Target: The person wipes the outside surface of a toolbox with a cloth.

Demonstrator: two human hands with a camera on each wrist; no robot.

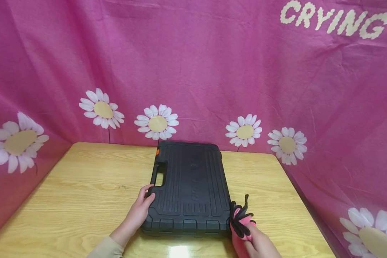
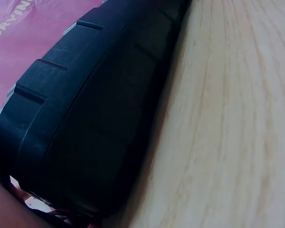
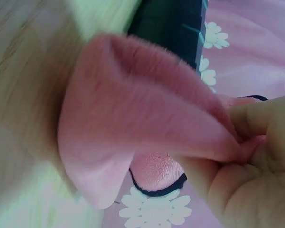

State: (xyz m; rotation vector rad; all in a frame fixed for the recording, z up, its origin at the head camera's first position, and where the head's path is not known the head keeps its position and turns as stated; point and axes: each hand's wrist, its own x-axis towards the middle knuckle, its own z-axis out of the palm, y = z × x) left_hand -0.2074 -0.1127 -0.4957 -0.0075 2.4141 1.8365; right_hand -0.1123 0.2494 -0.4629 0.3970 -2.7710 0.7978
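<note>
Along the desk from its far edge, a black case points lengthwise at the person, left hand gripping its left side, right hand pinching pink cloth by its near-right corner.

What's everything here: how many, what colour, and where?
Case: one, black, on the table
Tab: one, orange, case's far left edge
Cloth: seemingly one, pink with black edging, case's near right corner
Table: one, light wood, beneath the case
Backdrop: seemingly one, magenta, around the table
Daisy prints: six, white with yellow centres, on the backdrop
Lettering "CRYING": one, cream, backdrop's upper right
Left hand: one, bare, holding the case's left edge
Right hand: one, bare, pinching the cloth
Sleeve: one, beige, behind left hand
</note>
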